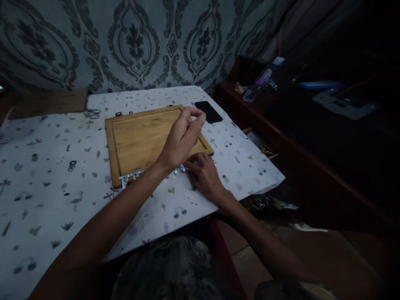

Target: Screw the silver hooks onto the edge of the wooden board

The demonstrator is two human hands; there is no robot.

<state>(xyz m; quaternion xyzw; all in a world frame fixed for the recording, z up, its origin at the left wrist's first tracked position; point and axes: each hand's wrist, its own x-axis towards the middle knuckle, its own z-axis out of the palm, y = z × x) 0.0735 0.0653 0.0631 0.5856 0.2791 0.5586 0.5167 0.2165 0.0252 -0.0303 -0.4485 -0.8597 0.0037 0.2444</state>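
A framed wooden panel (pixel 137 141) lies flat on the table, with small silver metal hinges (pixel 124 180) along its near edge. My left hand (pixel 183 139) is raised over the panel's right part, its fingers curled in towards the thumb. Whatever it pinches, if anything, is too small to make out. At the near right corner, my right hand (pixel 204 175) is closed with its fingertips at a metal hinge (pixel 182 168) on the edge. My left forearm covers part of the hinge row.
A black phone (pixel 208 112) lies beyond the panel, scissors (pixel 93 113) and cardboard (pixel 50 103) at the far left. The patterned tablecloth (pixel 78 233) covers the table. To the right, a dark cabinet holds a plastic bottle (pixel 264 81); a drawer (pixel 264 146) stands partly out.
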